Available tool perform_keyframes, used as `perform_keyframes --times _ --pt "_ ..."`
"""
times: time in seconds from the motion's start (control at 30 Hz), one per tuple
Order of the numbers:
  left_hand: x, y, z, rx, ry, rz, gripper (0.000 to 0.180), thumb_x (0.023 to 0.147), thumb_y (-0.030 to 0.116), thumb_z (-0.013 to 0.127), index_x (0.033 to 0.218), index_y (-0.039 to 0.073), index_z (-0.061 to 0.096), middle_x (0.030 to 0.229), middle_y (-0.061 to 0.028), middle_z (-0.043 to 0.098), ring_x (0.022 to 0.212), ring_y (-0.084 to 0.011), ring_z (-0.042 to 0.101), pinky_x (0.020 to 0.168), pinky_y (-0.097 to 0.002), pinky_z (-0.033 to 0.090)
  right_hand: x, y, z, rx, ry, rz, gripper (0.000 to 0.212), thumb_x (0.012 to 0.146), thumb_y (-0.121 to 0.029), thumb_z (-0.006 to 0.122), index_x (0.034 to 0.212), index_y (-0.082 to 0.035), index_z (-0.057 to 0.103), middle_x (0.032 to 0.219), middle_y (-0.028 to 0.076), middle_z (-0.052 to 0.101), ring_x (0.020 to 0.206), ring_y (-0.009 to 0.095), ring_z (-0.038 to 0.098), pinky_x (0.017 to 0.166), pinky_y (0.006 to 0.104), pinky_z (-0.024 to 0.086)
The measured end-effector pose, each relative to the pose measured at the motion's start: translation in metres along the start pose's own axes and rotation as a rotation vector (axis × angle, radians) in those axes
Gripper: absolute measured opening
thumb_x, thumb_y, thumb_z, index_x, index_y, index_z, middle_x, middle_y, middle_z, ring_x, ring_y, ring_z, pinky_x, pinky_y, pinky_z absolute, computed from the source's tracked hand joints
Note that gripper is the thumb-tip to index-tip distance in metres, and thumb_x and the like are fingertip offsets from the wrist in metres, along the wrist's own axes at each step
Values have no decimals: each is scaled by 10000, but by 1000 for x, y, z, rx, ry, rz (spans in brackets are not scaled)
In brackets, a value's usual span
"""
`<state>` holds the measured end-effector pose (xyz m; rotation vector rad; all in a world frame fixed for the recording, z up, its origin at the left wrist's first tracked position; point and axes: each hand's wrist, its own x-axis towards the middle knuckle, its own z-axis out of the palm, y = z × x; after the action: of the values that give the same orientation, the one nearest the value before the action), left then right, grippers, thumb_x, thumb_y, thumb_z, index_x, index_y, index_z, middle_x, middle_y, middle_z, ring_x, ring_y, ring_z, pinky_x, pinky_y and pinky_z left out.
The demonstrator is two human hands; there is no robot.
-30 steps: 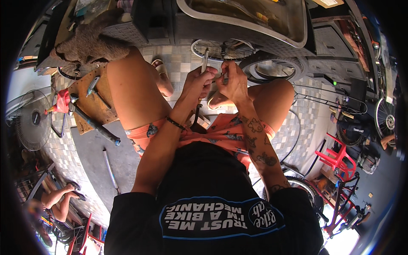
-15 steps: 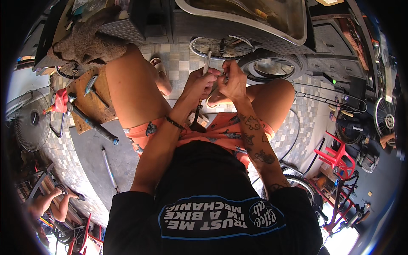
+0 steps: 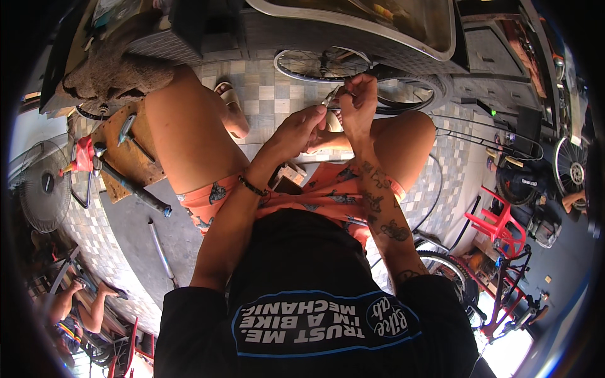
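Observation:
Out in front of my knees, my left hand (image 3: 302,129) is closed around a slim silver metal piece (image 3: 330,96), whose end sticks up past my thumb. Its exact kind is too small to make out. My right hand (image 3: 359,101) is beside that end, fingers curled into a pinch close to the tip. What the pinch holds, if anything, is hidden by the fingers. A spoked bicycle wheel (image 3: 283,70) lies on the floor just beyond the hands, with black tires (image 3: 444,94) next to it on the right.
A metal basin (image 3: 353,31) stands at the far side. To my left are a wooden board (image 3: 113,179) bearing a hammer-like tool (image 3: 128,131), a black-gripped bar (image 3: 135,186), a fan (image 3: 45,183) and a metal tube (image 3: 162,252). A red chair (image 3: 495,223) is at right; another person's legs (image 3: 91,309) show lower left.
The silver piece is tilted to the right, and less of it shows. My left hand has dropped slightly lower and turned; my right hand has shifted up and right.

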<state>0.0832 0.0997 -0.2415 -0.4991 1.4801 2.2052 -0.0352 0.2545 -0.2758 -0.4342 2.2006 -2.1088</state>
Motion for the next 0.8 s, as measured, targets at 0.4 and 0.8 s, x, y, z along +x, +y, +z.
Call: perform_keyframes --times 0.4,0.8 --pt "-3 -2 5 67 -24 49 574 1116 635 496 951 102 630 694 75 395 591 -59 338 531 -261 302 1 -18 -2 139 -30 86 382 854 168 496 1185 -12 435 1039 109 525 720 113 639 561 284 637" --pt "-1 -3 5 71 -14 49 522 1150 510 466 856 88 558 689 21 461 617 -96 430 586 -304 373 -2 -12 1 199 -37 65 528 845 172 513 1294 -62 362 1068 120 516 747 139 651 559 279 628"
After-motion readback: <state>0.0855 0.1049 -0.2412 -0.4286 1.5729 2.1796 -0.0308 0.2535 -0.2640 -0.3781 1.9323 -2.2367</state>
